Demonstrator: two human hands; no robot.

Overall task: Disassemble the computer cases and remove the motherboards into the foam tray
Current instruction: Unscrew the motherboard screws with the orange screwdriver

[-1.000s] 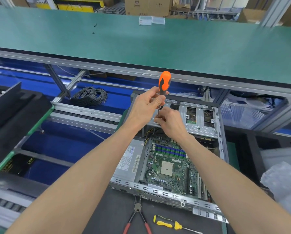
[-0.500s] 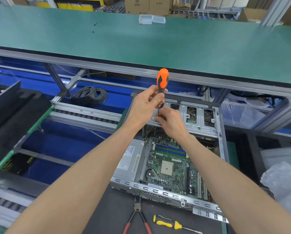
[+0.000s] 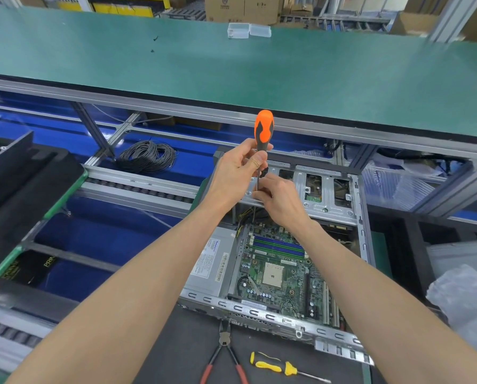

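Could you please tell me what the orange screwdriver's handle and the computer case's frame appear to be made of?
The orange screwdriver handle looks like glossy moulded plastic with darker, probably rubbery, grip insets; its thin shaft looks like steel. The left hand grips it. The computer case frame appears to be bare stamped sheet metal: dull silver-grey, with punched slots and folded edges.

Left forearm (image 3: 137, 289): mine, bare to the frame's edge, no sleeve showing.
Right forearm (image 3: 376, 295): bare likewise.
Left hand (image 3: 233, 177): ungloved.
Right hand (image 3: 283, 200): ungloved.
Fingers (image 3: 256, 162): bare, short nails.
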